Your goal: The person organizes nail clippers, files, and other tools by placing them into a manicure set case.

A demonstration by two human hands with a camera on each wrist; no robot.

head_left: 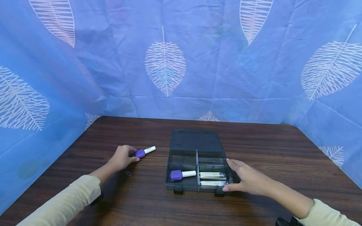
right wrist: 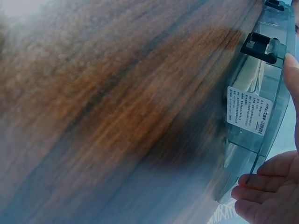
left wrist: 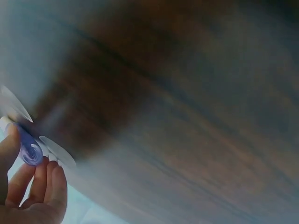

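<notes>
My left hand (head_left: 122, 158) pinches a purple nail polish bottle (head_left: 139, 153) with a white cap, left of the case. In the left wrist view, the thumb and fingers (left wrist: 35, 184) hold the bottle (left wrist: 32, 151) by its rounded purple end. My right hand (head_left: 249, 179) grips the right side of a dark see-through plastic case (head_left: 185, 189), thumb at the front corner and fingers farther back. The case's lid (head_left: 196, 139) lies folded back. A second purple nail polish bottle (head_left: 176, 175) lies in the left front compartment. Two nail clippers (head_left: 212, 175) lie in the right one.
A small clear oval piece (head_left: 128, 173) lies on the brown wooden table (head_left: 141, 201) near my left hand. Black latches (head_left: 178, 189) stick out from the case's front edge. A blue leaf-print cloth (head_left: 198, 69) hangs around the table's back and sides.
</notes>
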